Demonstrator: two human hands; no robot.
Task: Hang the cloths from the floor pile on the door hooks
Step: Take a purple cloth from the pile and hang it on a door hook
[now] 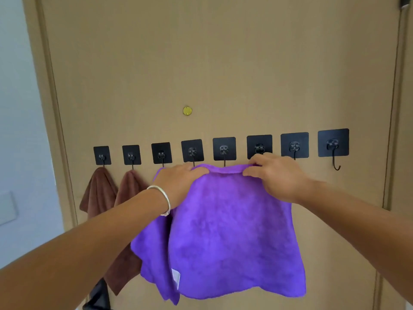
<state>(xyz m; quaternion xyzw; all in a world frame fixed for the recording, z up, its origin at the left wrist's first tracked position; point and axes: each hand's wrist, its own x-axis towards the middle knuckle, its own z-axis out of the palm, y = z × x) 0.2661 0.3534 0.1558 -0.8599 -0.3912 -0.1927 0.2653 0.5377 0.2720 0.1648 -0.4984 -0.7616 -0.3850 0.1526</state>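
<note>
From the head camera, a tan door fills the frame, with a row of eight black adhesive hooks running across it from 9 o'clock to 3 o'clock, rising slightly toward the right. A small round brass peephole sits just above the middle of the row. Two brown cloths hang at the left end: the first brown cloth droops from the leftmost hook, and the second brown cloth hangs from the hook next to it, its lower part reaching down behind the left forearm. A purple cloth is held up flat in front of the door, its top edge level with the lower tips of the middle hooks and its body hanging toward 6 o'clock; a small white label shows near its lower left corner. The left hand, wearing a silver bangle at the wrist, has its grip curled over the cloth's top left edge, fingers pinching the fabric. The right hand pinches the top right edge, fingers folded over the hem just below the sixth hook. The rightmost hook, at 3 o'clock, is bare, its curved wire plainly visible. A pale wall borders the door frame at 9 o'clock, and a dark object, too cropped to identify, sits at the bottom edge near 7 o'clock.
</note>
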